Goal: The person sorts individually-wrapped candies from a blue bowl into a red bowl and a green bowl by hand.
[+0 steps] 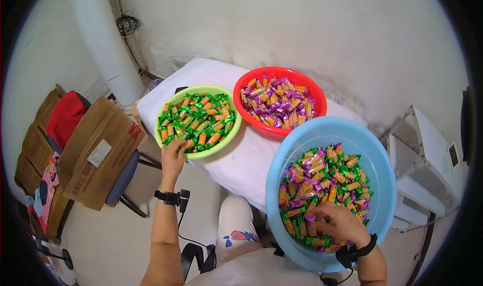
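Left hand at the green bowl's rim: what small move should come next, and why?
Probably the left hand opens over the round green plastic bowl of green-wrapped candies, since it rests at that rim while the right hand digs in the mixed candies of the big blue plastic basin.

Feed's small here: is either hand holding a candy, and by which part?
Cannot tell: left hand rests in the green bowl, right hand in the blue basin.

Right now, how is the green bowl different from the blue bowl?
The green bowl is smaller and holds only green-wrapped candies; the blue bowl is bigger and holds green and purple ones mixed. The left hand reaches into the green bowl, the right hand into the blue. Both are round plastic bowls.
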Demonstrator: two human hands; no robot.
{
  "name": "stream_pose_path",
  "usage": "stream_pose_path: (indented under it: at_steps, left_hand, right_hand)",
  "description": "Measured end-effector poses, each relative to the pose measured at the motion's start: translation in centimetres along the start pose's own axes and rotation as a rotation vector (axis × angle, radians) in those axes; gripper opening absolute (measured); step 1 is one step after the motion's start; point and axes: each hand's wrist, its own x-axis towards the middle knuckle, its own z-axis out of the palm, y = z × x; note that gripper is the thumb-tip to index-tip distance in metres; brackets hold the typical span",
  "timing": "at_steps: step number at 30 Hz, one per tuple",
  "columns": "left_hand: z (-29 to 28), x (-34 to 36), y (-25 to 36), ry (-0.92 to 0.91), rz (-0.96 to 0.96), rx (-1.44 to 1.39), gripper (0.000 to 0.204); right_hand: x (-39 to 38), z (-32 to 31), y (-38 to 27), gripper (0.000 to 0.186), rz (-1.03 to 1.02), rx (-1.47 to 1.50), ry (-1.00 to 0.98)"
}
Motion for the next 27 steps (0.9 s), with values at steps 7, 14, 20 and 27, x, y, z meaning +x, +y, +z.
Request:
stream_pose_path:
  at_steps: [7,14,20,27]
  left_hand:
    - [2.6,-2.3,0.1,0.053,0.004,0.033,0.03]
    - [3.9,-3.1,1.0,-0.116,-0.013,0.342,0.043]
    - [3.3,-3.5,4.2,0.061,0.027,0.014,0.043]
    - [3.2,-7.4,12.4,-0.224,0.121,-0.299,0.037]
  right_hand:
    - [-1.2,-0.2,4.2,0.027,0.066,-0.26,-0.032]
    - [-0.9,2.1,4.2,0.028,0.051,-0.298,-0.153]
    - [4.4,6.9,5.5,0.033,-0.433,-0.324,0.029]
    - [6.6,8.7,5.3,0.023,-0.23,-0.284,-0.178]
